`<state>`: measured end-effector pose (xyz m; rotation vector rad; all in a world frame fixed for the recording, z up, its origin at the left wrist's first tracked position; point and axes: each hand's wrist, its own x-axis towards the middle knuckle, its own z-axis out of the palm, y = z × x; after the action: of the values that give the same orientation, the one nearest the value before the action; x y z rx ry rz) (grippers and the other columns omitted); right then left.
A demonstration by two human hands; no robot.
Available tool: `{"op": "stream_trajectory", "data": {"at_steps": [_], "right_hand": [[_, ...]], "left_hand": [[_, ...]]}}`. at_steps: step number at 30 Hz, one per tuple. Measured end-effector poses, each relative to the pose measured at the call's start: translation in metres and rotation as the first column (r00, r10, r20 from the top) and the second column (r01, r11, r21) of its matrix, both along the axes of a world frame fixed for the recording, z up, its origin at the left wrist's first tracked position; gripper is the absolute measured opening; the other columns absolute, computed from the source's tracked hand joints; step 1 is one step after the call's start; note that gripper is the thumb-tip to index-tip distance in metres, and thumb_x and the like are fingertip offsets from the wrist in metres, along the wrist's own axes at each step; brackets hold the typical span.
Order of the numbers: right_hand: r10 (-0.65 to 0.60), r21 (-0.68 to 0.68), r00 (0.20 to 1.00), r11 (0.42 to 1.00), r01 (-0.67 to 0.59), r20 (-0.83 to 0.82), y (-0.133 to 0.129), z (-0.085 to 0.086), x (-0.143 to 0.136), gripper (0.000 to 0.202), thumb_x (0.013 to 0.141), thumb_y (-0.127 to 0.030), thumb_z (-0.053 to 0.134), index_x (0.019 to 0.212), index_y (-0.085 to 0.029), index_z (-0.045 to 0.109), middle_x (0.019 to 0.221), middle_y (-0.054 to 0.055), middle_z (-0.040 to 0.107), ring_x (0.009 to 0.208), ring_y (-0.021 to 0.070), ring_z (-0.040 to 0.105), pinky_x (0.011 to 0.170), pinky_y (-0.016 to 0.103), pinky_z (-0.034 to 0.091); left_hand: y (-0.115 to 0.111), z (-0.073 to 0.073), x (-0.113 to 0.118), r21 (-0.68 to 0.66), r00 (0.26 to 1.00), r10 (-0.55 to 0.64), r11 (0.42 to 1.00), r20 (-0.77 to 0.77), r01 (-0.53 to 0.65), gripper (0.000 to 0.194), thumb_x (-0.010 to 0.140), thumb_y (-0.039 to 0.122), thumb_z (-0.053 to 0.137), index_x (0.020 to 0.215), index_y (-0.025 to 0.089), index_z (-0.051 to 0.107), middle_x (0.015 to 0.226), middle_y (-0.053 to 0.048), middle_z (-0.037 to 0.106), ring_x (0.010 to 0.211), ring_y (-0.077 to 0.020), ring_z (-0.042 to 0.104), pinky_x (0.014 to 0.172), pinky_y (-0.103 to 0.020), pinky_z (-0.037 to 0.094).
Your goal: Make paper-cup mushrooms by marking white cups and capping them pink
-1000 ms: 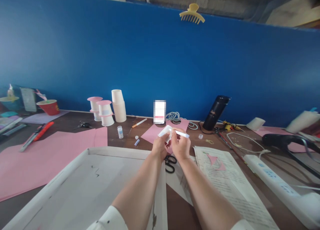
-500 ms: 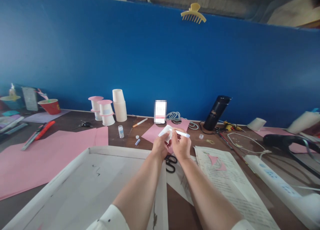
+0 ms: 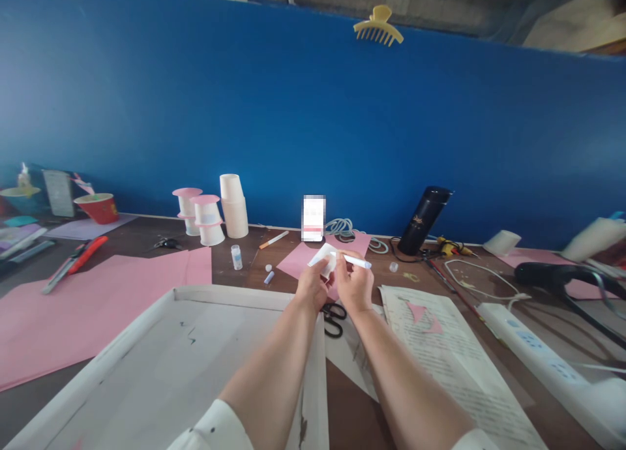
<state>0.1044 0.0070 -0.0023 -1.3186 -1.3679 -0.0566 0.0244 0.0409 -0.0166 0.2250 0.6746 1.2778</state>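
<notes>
Between my hands is a small white paper cup [image 3: 323, 254], tilted, with its edges partly hidden by fingers. My left hand [image 3: 313, 282] is closed round its near side. A white marker pen [image 3: 357, 261] lies in the closed fingers of my right hand [image 3: 356, 285], its rear end pointing right and its tip at the white surface. Beneath both hands lies pink paper [image 3: 295, 259]. Black-handled scissors [image 3: 335, 321] rest just below my wrists. A small pale cap [image 3: 268, 278] lies to the left, near a little clear bottle [image 3: 237, 257].
A shallow white box lid [image 3: 235, 297] fills the near left. Behind it stand stacked paper cups [image 3: 236, 216] and cups joined with pink discs [image 3: 208, 220]. A phone [image 3: 313, 218] leans at the wall. To the right are a black flask [image 3: 423, 222], printed sheets [image 3: 440, 306] and a power strip [image 3: 533, 345].
The white piece in my left hand has tilted very slightly. Both hands otherwise keep almost the same place and hold.
</notes>
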Motion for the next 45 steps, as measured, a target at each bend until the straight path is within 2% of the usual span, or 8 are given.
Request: {"op": "stream_trajectory", "data": {"at_steps": [14, 18, 22, 25, 30, 38, 42, 45], "right_hand": [[0.034, -0.014, 0.999, 0.999, -0.035, -0.028, -0.001, 0.0, -0.001, 0.027, 0.086, -0.038, 0.05, 0.093, -0.017, 0.066, 0.087, 0.007, 0.07, 0.074, 0.0174, 0.066, 0.068, 0.026, 0.051], [0.103, 0.042, 0.979, 0.994, -0.097, -0.175, -0.001, 0.002, -0.001, 0.03, 0.088, -0.041, 0.047, 0.099, -0.018, 0.063, 0.088, 0.006, 0.069, 0.07, 0.0157, 0.065, 0.066, 0.026, 0.051], [0.109, 0.061, 0.842, 0.994, -0.09, -0.529, 0.007, 0.0, 0.003, 0.033, 0.083, -0.045, 0.053, 0.101, -0.018, 0.061, 0.082, 0.005, 0.067, 0.062, 0.0141, 0.064, 0.064, 0.028, 0.053], [0.096, 0.047, 0.738, 0.995, -0.087, -0.668, 0.016, -0.006, 0.009, 0.032, 0.08, -0.044, 0.056, 0.1, -0.019, 0.058, 0.079, 0.003, 0.066, 0.063, 0.0142, 0.065, 0.06, 0.028, 0.054], [0.116, 0.019, 0.629, 0.987, -0.159, -0.769, 0.024, -0.014, 0.014, 0.03, 0.076, -0.04, 0.06, 0.097, -0.018, 0.057, 0.075, 0.003, 0.068, 0.065, 0.0157, 0.068, 0.058, 0.028, 0.056], [0.179, 0.02, 0.551, 0.959, -0.282, -0.815, 0.02, -0.012, 0.011, 0.032, 0.072, -0.038, 0.068, 0.097, -0.02, 0.06, 0.081, 0.002, 0.07, 0.073, 0.0161, 0.068, 0.06, 0.025, 0.054], [0.23, 0.051, 0.49, 0.935, -0.35, -0.841, 0.021, -0.012, 0.013, 0.038, 0.072, -0.041, 0.07, 0.102, -0.022, 0.058, 0.093, 0.003, 0.07, 0.086, 0.0171, 0.068, 0.067, 0.025, 0.053], [0.301, 0.101, 0.431, 0.898, -0.429, -0.85, 0.022, -0.012, 0.012, 0.042, 0.073, -0.045, 0.068, 0.107, -0.023, 0.057, 0.099, 0.003, 0.069, 0.088, 0.0174, 0.067, 0.069, 0.027, 0.053]], "left_hand": [[0.0, 0.001, -0.001, -0.012, 1.0, 0.009, 1.0, 0.014, -0.009, 0.02, 0.069, 0.011, 0.069, 0.088, 0.012, 0.063, 0.084, -0.006, 0.066, 0.066, -0.0125, 0.061, 0.055, -0.022, 0.048], [-0.003, 0.005, -0.002, -0.015, 1.0, 0.007, 1.0, 0.03, -0.007, 0.019, 0.071, 0.009, 0.067, 0.089, 0.013, 0.062, 0.087, -0.007, 0.066, 0.066, -0.0113, 0.06, 0.053, -0.02, 0.047], [-0.007, 0.009, -0.004, 0.008, 0.999, -0.004, 1.0, 0.054, 0.003, 0.018, 0.071, 0.009, 0.068, 0.088, 0.013, 0.061, 0.087, -0.007, 0.065, 0.067, -0.0109, 0.06, 0.053, -0.019, 0.048], [-0.008, 0.011, -0.004, 0.04, 0.998, -0.009, 0.999, 0.068, 0.006, 0.017, 0.071, 0.01, 0.069, 0.085, 0.013, 0.061, 0.084, -0.007, 0.065, 0.066, -0.0109, 0.059, 0.055, -0.02, 0.049], [-0.009, 0.011, -0.004, 0.124, 0.997, 0.006, 0.992, 0.08, -0.016, 0.018, 0.07, 0.011, 0.071, 0.086, 0.015, 0.063, 0.088, -0.004, 0.066, 0.072, -0.0102, 0.06, 0.062, -0.02, 0.05], [-0.011, 0.01, -0.004, 0.2, 0.997, -0.009, 0.98, 0.081, -0.008, 0.018, 0.069, 0.013, 0.072, 0.085, 0.016, 0.064, 0.089, -0.004, 0.068, 0.075, -0.0103, 0.061, 0.067, -0.021, 0.051], [-0.016, 0.014, -0.007, 0.194, 0.984, -0.132, 0.975, 0.116, 0.108, 0.023, 0.07, 0.014, 0.072, 0.092, 0.013, 0.065, 0.091, -0.008, 0.068, 0.078, -0.0142, 0.063, 0.069, -0.027, 0.054], [-0.019, 0.019, -0.009, 0.183, 0.955, -0.242, 0.96, 0.171, 0.211, 0.026, 0.071, 0.016, 0.071, 0.096, 0.01, 0.064, 0.092, -0.01, 0.068, 0.078, -0.016, 0.064, 0.066, -0.026, 0.055]]}}
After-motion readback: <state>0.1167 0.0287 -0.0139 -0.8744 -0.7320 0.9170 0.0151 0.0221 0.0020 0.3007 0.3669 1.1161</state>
